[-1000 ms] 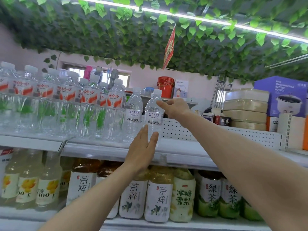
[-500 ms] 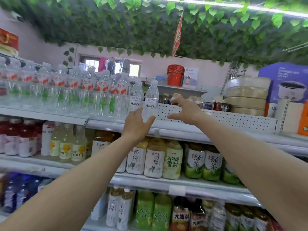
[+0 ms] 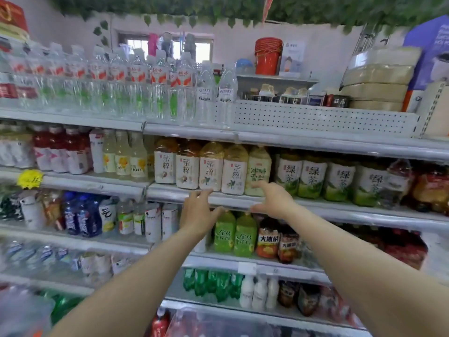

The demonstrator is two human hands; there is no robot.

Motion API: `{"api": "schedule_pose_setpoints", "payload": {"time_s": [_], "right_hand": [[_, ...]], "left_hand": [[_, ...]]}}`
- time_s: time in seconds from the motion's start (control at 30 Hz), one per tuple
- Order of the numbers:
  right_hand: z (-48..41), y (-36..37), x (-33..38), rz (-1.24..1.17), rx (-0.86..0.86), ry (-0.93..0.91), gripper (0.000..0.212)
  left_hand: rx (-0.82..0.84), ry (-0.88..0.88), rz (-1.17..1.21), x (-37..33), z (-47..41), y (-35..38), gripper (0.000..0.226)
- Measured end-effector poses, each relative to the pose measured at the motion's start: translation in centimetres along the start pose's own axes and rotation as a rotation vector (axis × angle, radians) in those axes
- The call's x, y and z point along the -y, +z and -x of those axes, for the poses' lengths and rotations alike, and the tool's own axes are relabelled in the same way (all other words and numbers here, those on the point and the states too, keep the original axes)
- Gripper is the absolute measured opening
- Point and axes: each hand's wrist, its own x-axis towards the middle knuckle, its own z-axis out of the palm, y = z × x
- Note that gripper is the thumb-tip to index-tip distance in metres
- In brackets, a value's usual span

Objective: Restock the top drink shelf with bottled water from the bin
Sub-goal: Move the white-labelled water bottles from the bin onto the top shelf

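Now lower: left hand (image 3: 198, 212), right hand (image 3: 273, 200), both off the water bottles (image 3: 227, 93)

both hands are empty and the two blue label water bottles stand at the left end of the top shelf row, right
Not the left end: the head view shows the blue-label water bottles at the right end of the top shelf row. The left hand and right hand are indeed empty.

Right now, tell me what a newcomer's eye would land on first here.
First, the left hand and right hand, both empty, held out at centre before the tea-bottle shelf. Next, the long row of clear water bottles along the top shelf, and the red bucket stack behind it to the right.
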Motion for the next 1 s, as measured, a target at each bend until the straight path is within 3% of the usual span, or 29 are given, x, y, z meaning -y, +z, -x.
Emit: {"api": "schedule_pose_setpoints", "payload": {"time_s": [0.37,0.5,0.67,0.87,1.0], "right_hand": [[2.2,20.8,-3.3,-0.092,0.417,0.154,0.075],[2.5,29.0,-3.7,-0.196,0.576,0.245,0.076],[2.7,39.3,-3.2,-0.297,0.732,0.442,0.068],[2.7,49.7,-2.1,-0.53,0.824,0.732,0.057],[1.7,54.3,-2.1,-0.643,0.882,0.862,0.065]], "left_hand": [[0.265,-0.334,-0.011,18.2,7.2,9.7,0.065],[0.344,-0.489,-0.004,26.2,10.3,12.1,0.051],[0.425,-0.816,0.087,34.5,14.1,16.0,0.061],[0.479,-0.947,0.202,37.7,16.7,21.9,0.07],[0.419,-1.008,0.262,37.6,18.5,24.3,0.074]]}}
